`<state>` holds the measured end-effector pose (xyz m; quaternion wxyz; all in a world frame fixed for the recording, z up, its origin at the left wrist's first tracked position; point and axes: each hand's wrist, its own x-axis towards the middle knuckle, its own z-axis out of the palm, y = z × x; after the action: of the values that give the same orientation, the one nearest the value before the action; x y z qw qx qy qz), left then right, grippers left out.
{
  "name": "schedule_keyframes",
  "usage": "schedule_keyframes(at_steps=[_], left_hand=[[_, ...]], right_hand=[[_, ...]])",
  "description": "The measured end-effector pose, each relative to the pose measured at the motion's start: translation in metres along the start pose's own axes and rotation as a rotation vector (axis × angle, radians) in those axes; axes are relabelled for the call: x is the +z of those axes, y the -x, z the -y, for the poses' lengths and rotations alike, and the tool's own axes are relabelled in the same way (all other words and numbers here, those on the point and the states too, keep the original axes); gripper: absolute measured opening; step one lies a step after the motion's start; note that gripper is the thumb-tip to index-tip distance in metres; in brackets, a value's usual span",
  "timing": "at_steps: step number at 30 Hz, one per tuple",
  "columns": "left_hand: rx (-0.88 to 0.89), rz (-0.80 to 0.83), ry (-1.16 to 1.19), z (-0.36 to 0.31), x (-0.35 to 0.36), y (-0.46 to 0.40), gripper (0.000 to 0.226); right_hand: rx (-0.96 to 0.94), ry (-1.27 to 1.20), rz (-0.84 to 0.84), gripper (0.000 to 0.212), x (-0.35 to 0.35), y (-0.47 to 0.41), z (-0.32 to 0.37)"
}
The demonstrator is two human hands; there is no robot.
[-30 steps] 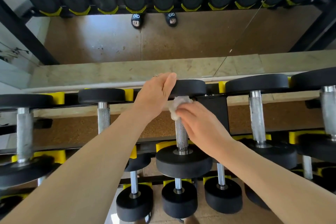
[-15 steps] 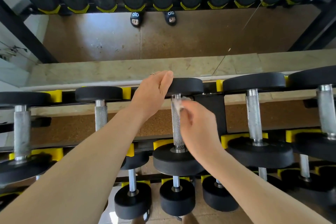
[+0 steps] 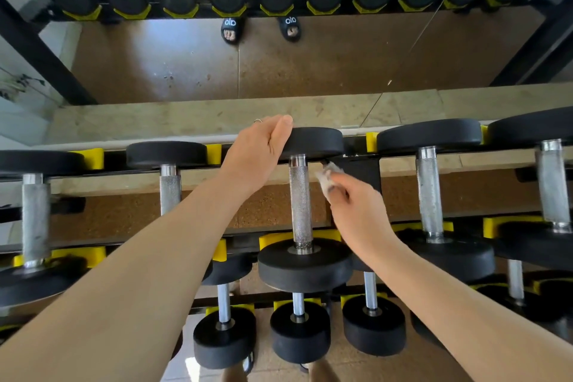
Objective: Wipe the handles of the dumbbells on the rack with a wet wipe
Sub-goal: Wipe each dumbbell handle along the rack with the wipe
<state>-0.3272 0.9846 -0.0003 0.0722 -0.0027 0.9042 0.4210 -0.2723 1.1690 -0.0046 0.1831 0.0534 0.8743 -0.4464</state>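
Because the dumbbell [image 3: 302, 205] lies across the top rails of the rack [image 3: 359, 170] with its knurled steel handle [image 3: 300, 206] bridging the open gap, the whole grip is bare and easy to reach from either side. Its far head sits under the left hand [image 3: 259, 153], whose fingers lie loosely curved over the black disc rather than clamped on it, which looks meant to stop the weight rolling in its yellow cradles [image 3: 214, 153] while the handle is rubbed. Just to the right of the handle, apart from it, the right hand [image 3: 356, 211] pinches a small crumpled wet wipe [image 3: 329, 177] between thumb and fingertips; the wipe is off the metal, so this handle seems finished or between strokes. Neighbouring dumbbells rest in the same way to both sides, their handles equally exposed, with smaller ones on the lower tier. Behind the rack, a mirror [image 3: 279, 65] repeats the row.
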Motion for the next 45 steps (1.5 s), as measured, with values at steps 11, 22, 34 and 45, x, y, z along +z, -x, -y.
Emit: schedule_keyframes(at_steps=[11,22,34,45], left_hand=[[0.007,0.0,0.027,-0.001,0.0,0.002,0.046],[-0.016,-0.02,-0.006,-0.005,0.001,0.001,0.049],[-0.037,-0.022,-0.002,-0.008,0.001,0.002,0.049],[-0.037,-0.019,-0.026,-0.007,0.0,0.003,0.05]], right_hand=[[0.045,-0.027,-0.043,0.025,0.01,0.011,0.018],[-0.34,0.49,0.633,0.036,-0.019,0.012,0.0],[0.053,0.538,0.585,0.03,0.003,0.017,0.012],[-0.183,0.66,0.861,0.039,0.011,0.014,0.039]])
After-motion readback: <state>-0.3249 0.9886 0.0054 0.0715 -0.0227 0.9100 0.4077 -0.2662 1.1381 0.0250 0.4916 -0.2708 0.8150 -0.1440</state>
